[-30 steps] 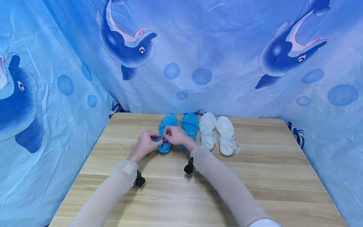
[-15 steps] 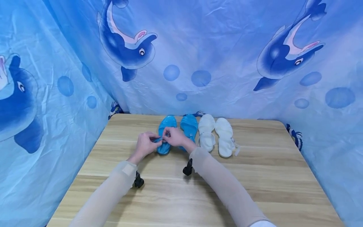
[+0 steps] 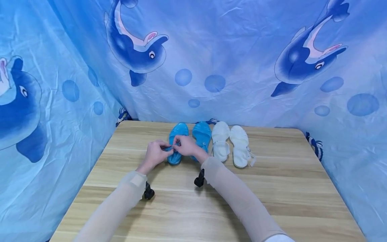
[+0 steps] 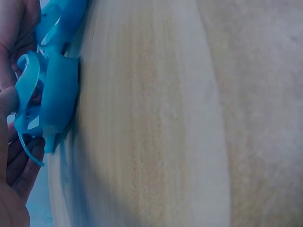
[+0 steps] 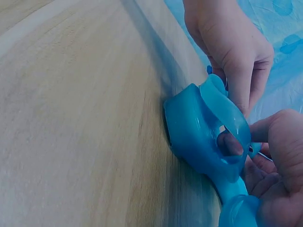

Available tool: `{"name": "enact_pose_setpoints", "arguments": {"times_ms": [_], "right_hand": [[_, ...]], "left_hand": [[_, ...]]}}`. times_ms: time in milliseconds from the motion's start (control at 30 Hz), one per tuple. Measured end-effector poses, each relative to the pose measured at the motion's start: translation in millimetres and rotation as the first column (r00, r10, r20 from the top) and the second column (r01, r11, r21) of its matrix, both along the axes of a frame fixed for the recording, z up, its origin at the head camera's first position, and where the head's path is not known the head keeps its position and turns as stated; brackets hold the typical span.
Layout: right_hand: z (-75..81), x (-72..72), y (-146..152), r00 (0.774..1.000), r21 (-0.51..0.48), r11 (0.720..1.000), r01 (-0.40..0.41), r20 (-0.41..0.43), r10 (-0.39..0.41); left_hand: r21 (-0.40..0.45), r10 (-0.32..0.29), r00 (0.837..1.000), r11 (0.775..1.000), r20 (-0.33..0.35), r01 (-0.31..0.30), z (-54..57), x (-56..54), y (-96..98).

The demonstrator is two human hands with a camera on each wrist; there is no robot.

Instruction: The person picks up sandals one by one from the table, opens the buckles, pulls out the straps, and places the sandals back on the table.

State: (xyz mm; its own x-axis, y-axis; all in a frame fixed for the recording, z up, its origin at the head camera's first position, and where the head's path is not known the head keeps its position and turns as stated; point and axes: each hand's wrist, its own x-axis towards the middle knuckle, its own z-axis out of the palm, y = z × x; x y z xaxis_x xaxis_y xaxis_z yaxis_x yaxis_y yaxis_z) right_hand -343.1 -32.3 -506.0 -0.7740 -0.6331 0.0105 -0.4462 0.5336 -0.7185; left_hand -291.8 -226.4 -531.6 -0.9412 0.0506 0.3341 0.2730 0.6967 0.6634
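The leftmost blue sandal (image 3: pixel 174 159) lies sole down near the table's far edge, its toe pointing away. My left hand (image 3: pixel 155 154) pinches its ankle strap from the left side. From the right, my right hand (image 3: pixel 188 146) pinches the same strap near its buckle (image 5: pixel 253 149). In the right wrist view the strap (image 5: pixel 229 113) loops above the sandal's heel, with fingertips of both hands close together behind it. A thin loose strap end (image 4: pixel 31 152) hangs by the left fingers in the left wrist view. Fingers partly hide the buckle, so its fastening cannot be told.
A second blue sandal (image 3: pixel 201 132) stands close on the right, partly behind my right hand. Beyond it lie two white sandals (image 3: pixel 220 131), one with its strap spread outward. The wooden table (image 3: pixel 284 174) meets a blue dolphin-print cloth (image 3: pixel 242 97) at its far edge.
The head view has shifted very slightly. Both hands stay at the blue sandal's strap with hardly any visible movement, and the other sandals lie as before.
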Motion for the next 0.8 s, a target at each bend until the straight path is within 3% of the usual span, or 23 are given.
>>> {"name": "enact_pose_setpoints", "arguments": {"times_ms": [233,367,600,800], "right_hand": [[2.0,-0.6,2,0.999,-0.010,1.000,0.009,0.035,-0.009],[1.6,-0.7,-1,1.000,0.004,1.000,0.020,0.002,-0.020],[-0.1,-1.9,-8,0.999,0.025,1.000,-0.011,-0.038,0.012],[0.3,-0.8,0,1.000,0.023,1.000,-0.004,-0.007,0.004]], "left_hand": [[-0.011,-0.001,1.000,1.000,-0.012,0.000,0.1,-1.6,0.4],[-0.016,-0.013,1.000,1.000,-0.023,0.013,1.2,-0.7,-0.1],[-0.013,0.017,1.000,1.000,-0.021,-0.017,3.5,2.1,-4.1],[-0.014,-0.020,1.000,1.000,-0.014,0.020,4.0,-0.2,1.4]]}}
